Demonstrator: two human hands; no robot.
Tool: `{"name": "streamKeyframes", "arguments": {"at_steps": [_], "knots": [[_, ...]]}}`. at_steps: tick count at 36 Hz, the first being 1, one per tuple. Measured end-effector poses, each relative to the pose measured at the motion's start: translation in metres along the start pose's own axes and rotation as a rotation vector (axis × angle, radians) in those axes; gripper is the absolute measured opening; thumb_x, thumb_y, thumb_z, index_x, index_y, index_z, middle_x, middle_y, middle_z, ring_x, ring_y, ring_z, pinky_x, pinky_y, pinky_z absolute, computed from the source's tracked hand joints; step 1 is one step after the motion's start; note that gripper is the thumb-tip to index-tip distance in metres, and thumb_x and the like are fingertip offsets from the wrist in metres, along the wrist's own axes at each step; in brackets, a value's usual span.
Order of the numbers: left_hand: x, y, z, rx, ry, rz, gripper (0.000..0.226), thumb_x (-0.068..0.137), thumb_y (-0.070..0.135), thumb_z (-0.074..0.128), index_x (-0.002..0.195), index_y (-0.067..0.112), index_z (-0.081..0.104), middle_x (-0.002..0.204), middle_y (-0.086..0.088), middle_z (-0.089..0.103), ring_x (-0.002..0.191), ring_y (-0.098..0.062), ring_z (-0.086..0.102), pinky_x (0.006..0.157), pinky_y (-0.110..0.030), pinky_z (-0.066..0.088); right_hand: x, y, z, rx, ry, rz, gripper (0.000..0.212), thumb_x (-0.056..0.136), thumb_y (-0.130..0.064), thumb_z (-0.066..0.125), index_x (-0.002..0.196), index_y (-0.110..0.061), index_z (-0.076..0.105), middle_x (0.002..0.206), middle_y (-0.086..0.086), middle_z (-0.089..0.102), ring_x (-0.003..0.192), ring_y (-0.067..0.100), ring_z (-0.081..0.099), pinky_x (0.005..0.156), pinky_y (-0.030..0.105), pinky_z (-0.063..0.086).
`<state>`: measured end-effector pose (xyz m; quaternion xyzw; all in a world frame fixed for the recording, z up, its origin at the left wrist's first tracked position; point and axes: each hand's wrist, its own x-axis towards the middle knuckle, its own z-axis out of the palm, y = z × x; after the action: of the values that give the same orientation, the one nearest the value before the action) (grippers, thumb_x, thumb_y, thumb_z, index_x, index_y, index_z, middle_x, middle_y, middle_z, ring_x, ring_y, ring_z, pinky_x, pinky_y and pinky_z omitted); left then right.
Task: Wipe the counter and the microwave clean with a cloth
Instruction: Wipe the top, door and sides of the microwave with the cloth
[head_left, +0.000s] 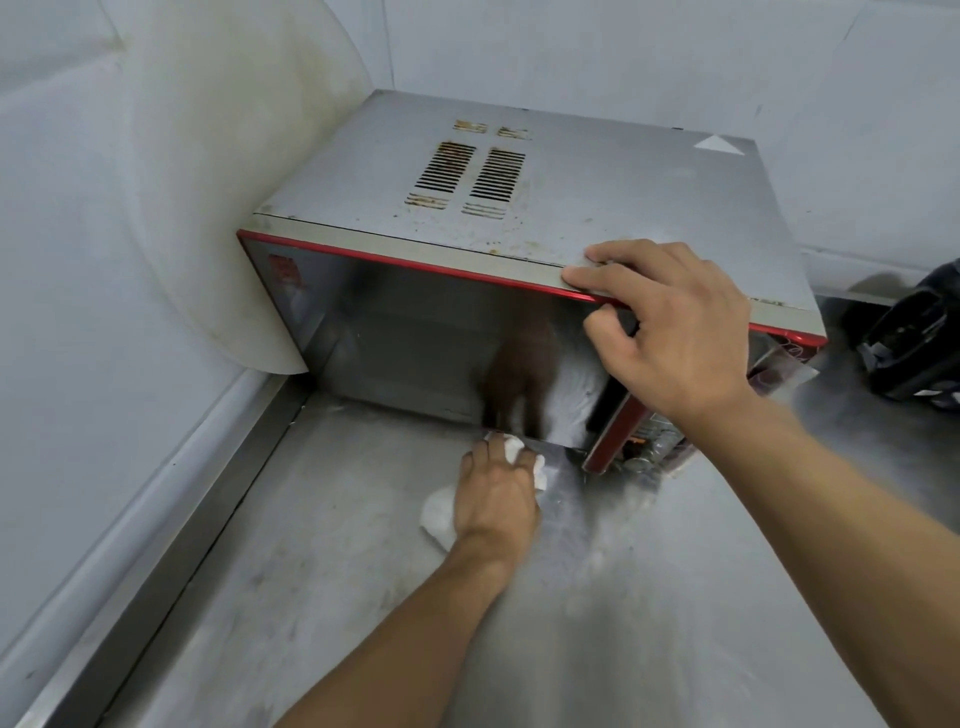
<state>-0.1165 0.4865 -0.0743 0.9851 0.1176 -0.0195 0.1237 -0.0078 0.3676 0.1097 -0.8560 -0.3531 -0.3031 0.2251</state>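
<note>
A grey microwave (561, 208) with red trim and a mirrored door stands on the steel counter (363, 597); its top is speckled with rusty stains around the vents. My left hand (496, 499) presses a white cloth (439, 514) flat on the counter, right at the lower edge of the microwave door. My right hand (670, 332) grips the top front edge of the microwave near its right side, fingers on top and thumb over the door. The microwave looks tipped slightly, its right front corner lifted off the counter.
White wall panels enclose the corner at left and behind. A curved white sheet (228, 197) leans against the wall beside the microwave's left side. A black object (919, 343) lies on the counter at the far right. A raised steel lip runs along the counter's left edge.
</note>
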Motion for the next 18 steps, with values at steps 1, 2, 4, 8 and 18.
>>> {"name": "streamKeyframes", "arguments": {"at_steps": [1,2,4,8,18], "knots": [[-0.001,0.004,0.0,-0.019,-0.004,0.049,0.049,0.091,0.022,0.058,0.14,0.026,0.06,0.146,-0.013,0.049,0.13,-0.031,0.045,0.114,-0.038,0.033,0.0,0.0,0.0,0.001,-0.001,-0.002,0.035,0.085,-0.022,0.058,0.112,-0.034,0.078,0.12,-0.01,0.071,0.106,0.021,0.064,0.078,0.037,0.047],[-0.002,0.008,-0.001,-0.046,-0.005,0.101,0.046,0.09,0.022,0.06,0.136,0.027,0.064,0.145,-0.011,0.051,0.13,-0.031,0.047,0.114,-0.038,0.035,0.0,0.0,0.0,0.003,-0.003,-0.003,0.035,0.085,-0.022,0.059,0.112,-0.034,0.078,0.12,-0.011,0.071,0.105,0.021,0.064,0.078,0.038,0.047],[-0.009,0.018,-0.004,-0.106,-0.027,0.219,0.038,0.088,0.029,0.064,0.126,0.031,0.072,0.145,-0.008,0.055,0.127,-0.03,0.053,0.111,-0.039,0.04,0.0,0.0,-0.001,0.004,-0.011,-0.004,0.034,0.085,-0.023,0.059,0.112,-0.034,0.078,0.12,-0.011,0.071,0.105,0.021,0.064,0.078,0.038,0.048],[-0.04,0.027,0.008,-0.069,-0.062,0.464,0.04,0.09,0.052,0.049,0.114,0.035,0.076,0.142,0.001,0.058,0.126,-0.023,0.053,0.101,-0.042,0.046,0.001,0.0,-0.001,-0.004,-0.014,-0.011,0.035,0.085,-0.023,0.058,0.112,-0.034,0.078,0.121,-0.01,0.071,0.106,0.022,0.064,0.077,0.038,0.048],[-0.007,0.009,0.011,0.027,0.03,-0.026,0.038,0.102,0.033,0.047,0.135,0.028,0.063,0.144,-0.012,0.053,0.123,-0.032,0.052,0.106,-0.043,0.042,0.0,-0.001,-0.001,0.006,-0.025,-0.009,0.034,0.086,-0.025,0.057,0.113,-0.034,0.078,0.121,-0.01,0.071,0.106,0.021,0.063,0.079,0.036,0.046]]}}
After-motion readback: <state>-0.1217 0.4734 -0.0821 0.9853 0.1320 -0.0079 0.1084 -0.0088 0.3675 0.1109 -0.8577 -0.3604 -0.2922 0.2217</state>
